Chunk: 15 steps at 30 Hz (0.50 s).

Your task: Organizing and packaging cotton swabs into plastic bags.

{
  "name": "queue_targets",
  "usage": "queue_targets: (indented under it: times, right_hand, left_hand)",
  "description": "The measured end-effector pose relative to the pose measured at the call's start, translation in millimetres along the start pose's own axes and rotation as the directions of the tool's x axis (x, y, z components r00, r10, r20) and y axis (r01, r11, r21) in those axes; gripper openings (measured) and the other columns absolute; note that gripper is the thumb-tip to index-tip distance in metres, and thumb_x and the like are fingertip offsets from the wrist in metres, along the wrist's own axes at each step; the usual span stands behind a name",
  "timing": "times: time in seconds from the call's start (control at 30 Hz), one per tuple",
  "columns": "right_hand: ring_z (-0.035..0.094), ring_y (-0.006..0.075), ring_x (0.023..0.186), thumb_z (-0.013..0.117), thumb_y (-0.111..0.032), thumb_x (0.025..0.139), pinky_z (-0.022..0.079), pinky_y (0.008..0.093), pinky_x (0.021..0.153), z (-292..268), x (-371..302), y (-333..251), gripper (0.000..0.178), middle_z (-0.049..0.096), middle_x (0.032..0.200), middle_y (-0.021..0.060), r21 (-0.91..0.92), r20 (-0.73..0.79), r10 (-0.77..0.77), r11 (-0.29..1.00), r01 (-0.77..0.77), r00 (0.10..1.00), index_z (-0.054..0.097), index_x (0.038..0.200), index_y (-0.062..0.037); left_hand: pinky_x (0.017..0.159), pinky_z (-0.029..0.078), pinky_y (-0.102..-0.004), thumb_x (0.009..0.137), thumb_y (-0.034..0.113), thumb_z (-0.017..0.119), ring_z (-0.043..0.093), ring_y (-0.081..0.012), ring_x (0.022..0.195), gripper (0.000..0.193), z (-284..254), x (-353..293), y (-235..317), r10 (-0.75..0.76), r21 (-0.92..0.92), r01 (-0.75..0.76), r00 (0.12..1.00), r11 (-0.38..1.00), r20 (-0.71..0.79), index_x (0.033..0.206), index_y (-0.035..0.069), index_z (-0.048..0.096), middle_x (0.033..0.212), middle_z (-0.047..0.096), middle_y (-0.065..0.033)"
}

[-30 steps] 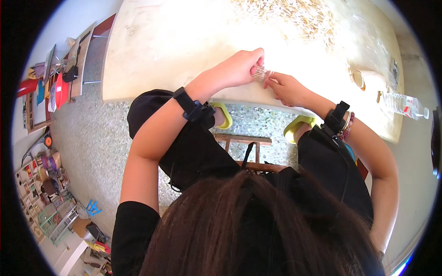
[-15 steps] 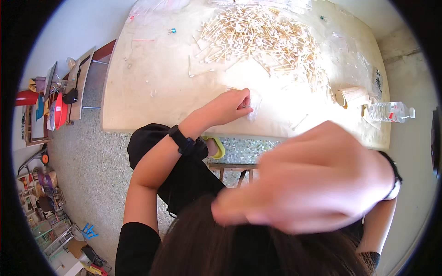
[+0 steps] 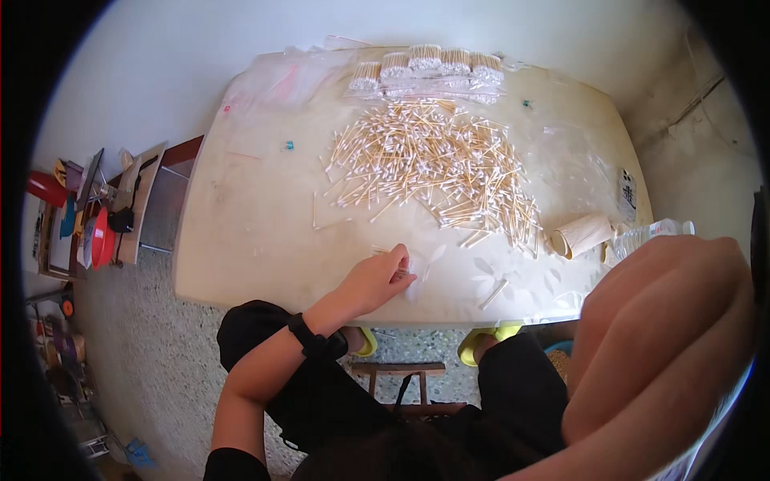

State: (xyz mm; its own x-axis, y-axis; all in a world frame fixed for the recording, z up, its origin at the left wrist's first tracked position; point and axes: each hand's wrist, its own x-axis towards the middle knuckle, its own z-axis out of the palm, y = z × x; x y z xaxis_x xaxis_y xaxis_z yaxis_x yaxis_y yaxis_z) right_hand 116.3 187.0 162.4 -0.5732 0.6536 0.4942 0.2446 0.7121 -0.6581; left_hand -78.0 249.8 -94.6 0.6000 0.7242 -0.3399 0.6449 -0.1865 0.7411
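Head view, looking down on a pale table [image 3: 241, 240]. Left hand [image 3: 375, 279] resting near the table's front edge, fingers pinched shut on a small clear plastic bag [image 3: 419, 272] with a few cotton swabs at its mouth, probably pinned flat against the tabletop so the bag stays put. Right hand [image 3: 666, 353] raised close to the lens at the lower right, away from the table, large and blurred; grip impossible to tell, nothing visibly held. Behind the bag, toward the table's middle, a loose heap of wooden cotton swabs [image 3: 429, 164], spread wide within easy reach. At the table's far edge, a row of filled swab packets [image 3: 429, 66], lined up side by side, seemingly set clear of the loose stock. Near the table's right end, a cardboard tube [image 3: 579, 235] lying on its side, and just past it a clear water bottle [image 3: 642, 236], partly hidden by the right hand.
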Motion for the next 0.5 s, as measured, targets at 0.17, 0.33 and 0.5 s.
queue_targets:
  times: [0.17,0.33,0.5]
  right_hand:
    - [0.043,0.003,0.036,0.068,-0.016,0.073,0.029,0.0202,0.03,-31.9,0.5,20.2,0.012,0.057,0.058,-0.0056,0.011,0.48,-0.073,0.997,0.077,0.874,0.072,0.084,-0.0138]
    - [0.06,0.0226,0.062,0.055,-0.021,0.087,0.046,0.0328,0.06,-3.7,-1.0,93.8,0.018,0.063,0.071,0.009,-0.4,0.415,0.544,0.829,-0.39,0.729,0.062,0.101,-0.0108]
    - [0.059,0.0233,0.074,0.057,-0.025,0.086,0.047,0.0334,0.071,-11.2,-26.5,215.8,0.024,0.063,0.079,0.013,-0.572,0.229,0.73,0.636,-0.518,0.644,0.061,0.104,-0.0094]
  left_hand:
    - [0.084,0.038,-0.0418,0.074,0.012,0.061,0.044,-0.0326,0.105,0.029,27.4,23.5,10.6,0.536,0.436,-0.357,0.736,0.826,-0.414,0.099,0.005,0.048,0.109,0.046,-0.0161]
    - [0.102,0.025,-0.0502,0.079,0.014,0.055,0.036,-0.034,0.122,0.036,52.5,18.0,-25.1,0.472,0.516,-0.23,0.783,0.825,-0.406,0.112,0.0,0.049,0.123,0.042,-0.0193]
    - [0.1,0.029,-0.0495,0.078,0.014,0.056,0.04,-0.0318,0.119,0.042,57.7,21.1,-24.5,0.457,0.613,-0.204,0.841,0.763,-0.289,0.118,0.002,0.048,0.123,0.044,-0.0176]
